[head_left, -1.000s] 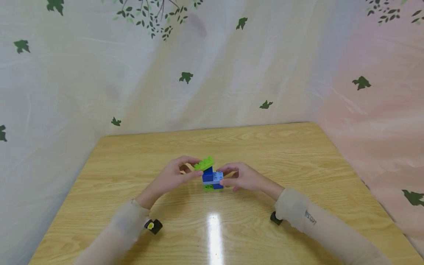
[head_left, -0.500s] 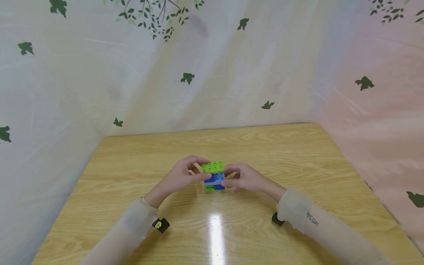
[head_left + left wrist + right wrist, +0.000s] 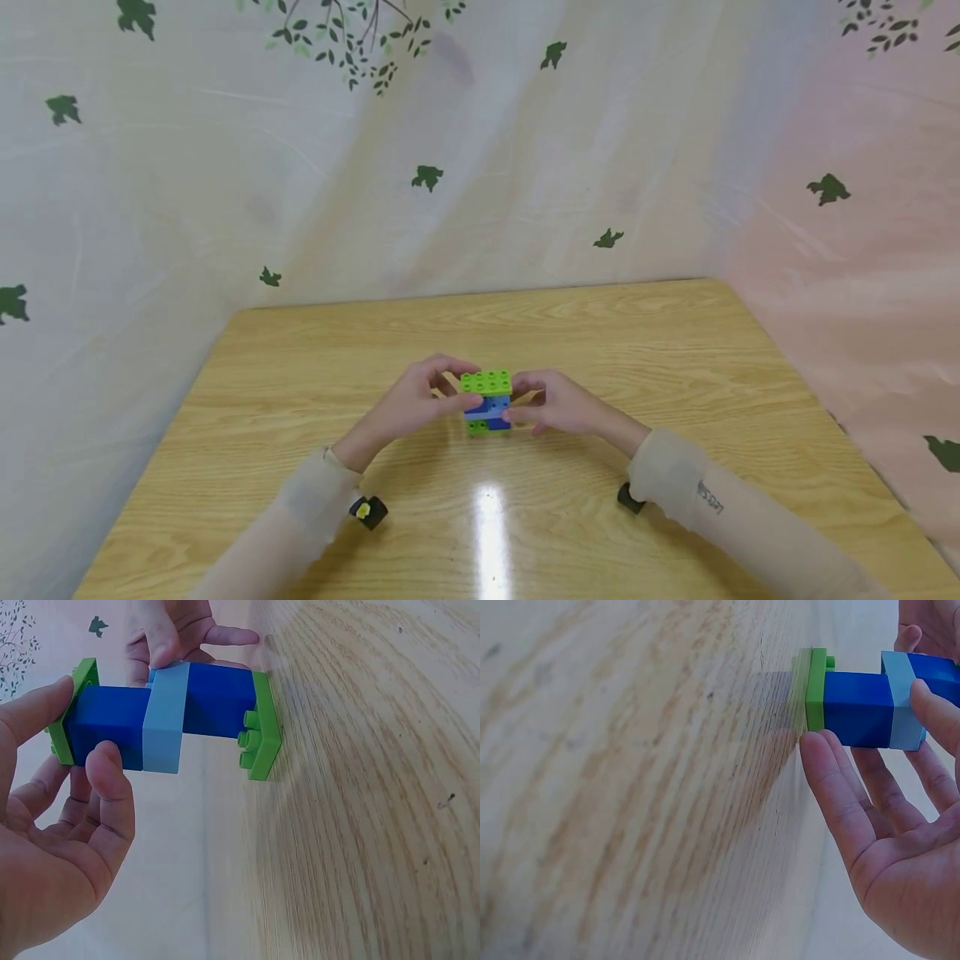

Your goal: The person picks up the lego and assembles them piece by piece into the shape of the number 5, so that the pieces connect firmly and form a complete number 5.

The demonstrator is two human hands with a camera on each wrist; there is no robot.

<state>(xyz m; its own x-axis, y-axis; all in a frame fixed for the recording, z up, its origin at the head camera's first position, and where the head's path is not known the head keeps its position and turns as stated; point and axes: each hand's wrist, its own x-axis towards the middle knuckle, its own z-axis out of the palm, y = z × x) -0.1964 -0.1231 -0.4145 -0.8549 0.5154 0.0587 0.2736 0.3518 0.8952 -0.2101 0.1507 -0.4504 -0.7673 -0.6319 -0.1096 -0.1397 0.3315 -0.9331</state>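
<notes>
A stack of toy building bricks stands upright on the wooden table in the head view. It runs from a green base plate [image 3: 264, 735] through a dark blue brick [image 3: 219, 701], a light blue brick [image 3: 165, 724] and an upper dark blue brick [image 3: 109, 720] to a green studded plate [image 3: 487, 382]. My left hand [image 3: 408, 407] grips the top, thumb and fingers at the green plate and upper dark blue brick. From the other side, my right hand [image 3: 562, 403] holds the middle, with a fingertip on the light blue brick; its lower fingers reach down near the base plate.
The wooden table [image 3: 637, 333] extends around the stack. Behind it hangs a pale cloth backdrop [image 3: 495, 150] with leaf prints. Small black devices [image 3: 369, 512] sit at both wrists, below the sleeves.
The top green plate was angled to the left a second ago; my left hand has swung it right, and it now lines up over the stack. My right hand has barely moved.
</notes>
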